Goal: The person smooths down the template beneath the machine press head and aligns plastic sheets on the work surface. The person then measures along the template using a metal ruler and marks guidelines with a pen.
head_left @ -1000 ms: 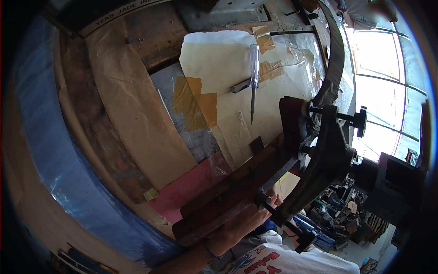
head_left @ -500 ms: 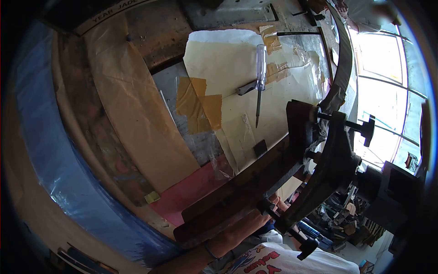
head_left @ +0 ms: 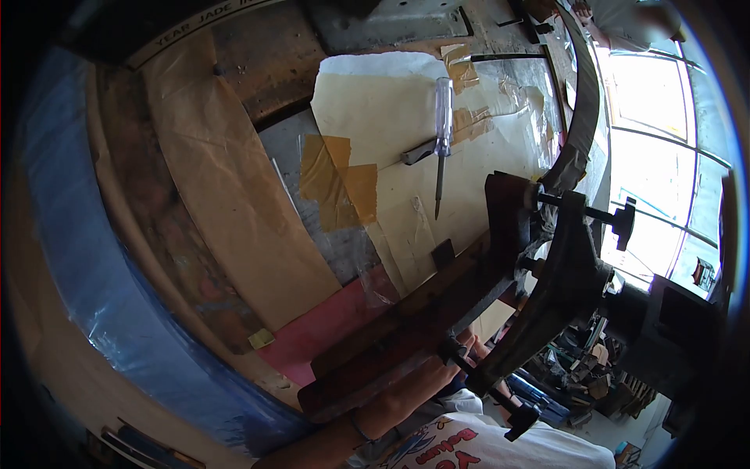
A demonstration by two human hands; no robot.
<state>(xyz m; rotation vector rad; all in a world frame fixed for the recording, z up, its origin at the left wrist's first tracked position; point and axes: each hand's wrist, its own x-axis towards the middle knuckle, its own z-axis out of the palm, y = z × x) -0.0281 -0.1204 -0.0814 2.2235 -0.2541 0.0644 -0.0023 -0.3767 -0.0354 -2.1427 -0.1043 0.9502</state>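
Note:
My left hand (head_left: 467, 345) is low in the view, beneath a dark bar of the clamp-like frame (head_left: 539, 328), its forearm with a dark wristband coming from the lower left. Its fingers are mostly hidden by the bar and a screw knob (head_left: 451, 350). Close by, a pale flat piece (head_left: 494, 320) shows through a gap in the frame; I cannot tell whether the hand touches it. A small patch of skin beside the frame seems to be my right hand (head_left: 500, 384), almost wholly covered, its fingers not shown.
A clear-handled screwdriver (head_left: 444, 117) lies on taped cream paper (head_left: 375, 102), near a small dark tool (head_left: 418, 152). Brown paper (head_left: 226, 180) and a blue plastic-covered strip (head_left: 86, 211) run along the left. Another person (head_left: 629, 27) is at the top right. Clutter (head_left: 601, 367) fills the lower right.
The whole view has shifted slightly. My left hand stays in nearly the same place under the bar, and the screwdriver and papers have not moved on the bench.

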